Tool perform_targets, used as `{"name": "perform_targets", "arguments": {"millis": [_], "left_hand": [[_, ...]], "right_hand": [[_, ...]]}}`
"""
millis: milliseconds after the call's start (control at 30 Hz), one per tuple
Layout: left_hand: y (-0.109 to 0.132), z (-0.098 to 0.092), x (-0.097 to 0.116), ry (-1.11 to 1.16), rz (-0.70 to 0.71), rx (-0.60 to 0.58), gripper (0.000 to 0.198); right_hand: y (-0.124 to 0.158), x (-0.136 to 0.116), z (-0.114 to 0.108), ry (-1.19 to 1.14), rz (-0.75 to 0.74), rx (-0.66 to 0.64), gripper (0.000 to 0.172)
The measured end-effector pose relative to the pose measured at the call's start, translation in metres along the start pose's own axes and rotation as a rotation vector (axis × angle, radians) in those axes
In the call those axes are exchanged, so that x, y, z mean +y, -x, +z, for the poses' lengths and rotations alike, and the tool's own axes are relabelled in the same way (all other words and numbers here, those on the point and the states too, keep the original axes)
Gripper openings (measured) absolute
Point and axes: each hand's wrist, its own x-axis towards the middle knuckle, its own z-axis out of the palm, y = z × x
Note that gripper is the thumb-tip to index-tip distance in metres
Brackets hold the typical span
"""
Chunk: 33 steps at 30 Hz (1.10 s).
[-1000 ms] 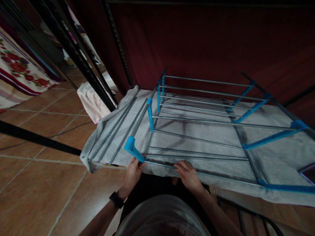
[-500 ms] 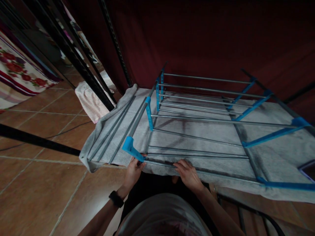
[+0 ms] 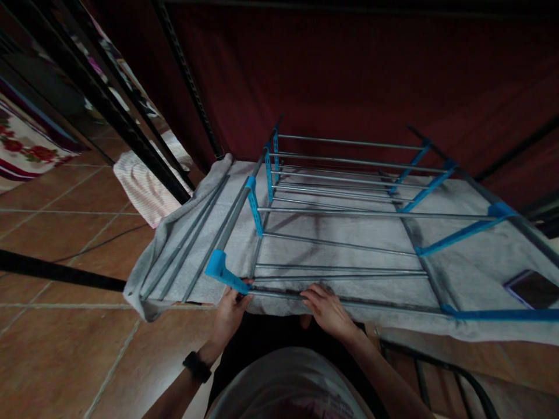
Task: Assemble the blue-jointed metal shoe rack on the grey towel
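A rack of grey metal tubes joined by blue plastic brackets lies on a grey cloth [image 3: 340,238]. At its near left corner my left hand [image 3: 230,308] is closed around the lower end of a blue bracket [image 3: 229,276], where a tube enters it. My right hand [image 3: 327,311] has its fingers wrapped over the near metal tube [image 3: 371,305], a short way to the right. That tube runs on to another blue bracket [image 3: 489,315] at the near right. My thumbs and the undersides of both grips are mostly hidden.
Several loose tubes [image 3: 186,238] lie on the cloth at the left. A phone [image 3: 530,288] rests at the right. Black metal posts [image 3: 126,122] stand at the left, and a dark red curtain [image 3: 349,70] hangs behind. A black-framed seat [image 3: 437,366] is at the lower right.
The view has shifted slightly to the right, bringing more of the phone into sight. Both hands keep their places on the rack, which shows no clear movement.
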Motion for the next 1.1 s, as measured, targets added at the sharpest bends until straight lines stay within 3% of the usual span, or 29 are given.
{"name": "perform_targets", "arguments": {"millis": [100,200,400,533,633,733,1000,1100], "left_hand": [[-0.003,0.001,-0.009,0.048,-0.010,-0.017,0.036],[-0.006,0.002,-0.013,0.080,-0.028,0.005,0.039],[-0.010,-0.002,-0.012,0.009,-0.005,0.011,0.044],[-0.012,-0.003,-0.015,-0.017,0.014,-0.011,0.048],[-0.013,-0.003,-0.017,-0.019,0.025,-0.007,0.049],[-0.014,-0.004,-0.019,-0.041,0.037,-0.001,0.054],[-0.020,-0.010,-0.025,-0.169,0.114,-0.017,0.052],[-0.022,-0.008,-0.024,-0.173,0.145,-0.013,0.044]], "right_hand": [[-0.008,0.007,-0.011,-0.045,0.015,0.057,0.028],[-0.020,0.023,-0.022,0.071,0.049,0.143,0.030],[-0.037,0.044,-0.029,0.322,0.046,0.010,0.038],[-0.044,0.040,-0.029,0.406,0.038,-0.045,0.038],[-0.051,0.037,-0.025,0.476,0.071,-0.084,0.027],[-0.058,0.035,-0.025,0.537,0.066,-0.090,0.030],[-0.072,0.010,-0.065,0.582,0.054,0.033,0.027],[-0.077,0.002,-0.066,0.569,-0.004,0.039,0.023]]}}
